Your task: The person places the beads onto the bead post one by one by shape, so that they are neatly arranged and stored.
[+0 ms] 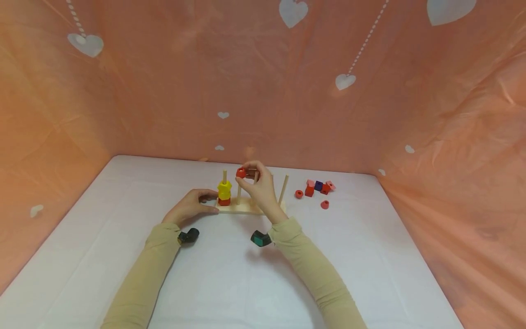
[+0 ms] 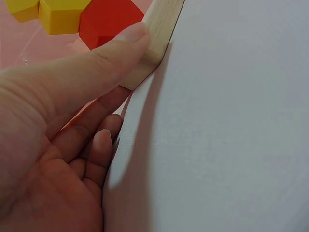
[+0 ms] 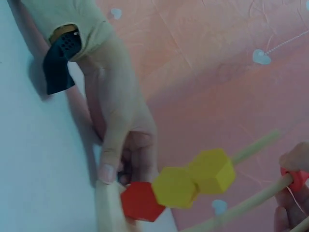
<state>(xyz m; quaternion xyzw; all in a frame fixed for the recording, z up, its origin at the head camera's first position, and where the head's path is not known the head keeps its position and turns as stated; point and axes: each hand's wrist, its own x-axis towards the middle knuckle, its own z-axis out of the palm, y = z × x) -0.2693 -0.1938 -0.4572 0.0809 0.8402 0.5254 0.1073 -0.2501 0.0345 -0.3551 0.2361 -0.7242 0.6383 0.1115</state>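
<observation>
My left hand (image 1: 191,203) grips the left end of a wooden peg stand (image 1: 240,209), thumb on its near edge, as the left wrist view shows. On the first peg sit a red hexagonal bead (image 3: 143,201) at the bottom and two yellow beads (image 3: 175,187) above it; the peg's tip sticks out. Between thumb and fingers my right hand (image 1: 265,189) pinches a red bead (image 1: 241,172) at the top of the second peg (image 1: 239,195). In the right wrist view this bead (image 3: 298,180) meets the peg's tip; how far it is on I cannot tell.
Right of the stand lie several loose red and pink beads (image 1: 309,191) and a dark purple cube (image 1: 318,185). A bare peg (image 1: 284,188) rises at the stand's right. The white table (image 1: 222,283) ends at an orange curtain (image 1: 246,91) with hearts.
</observation>
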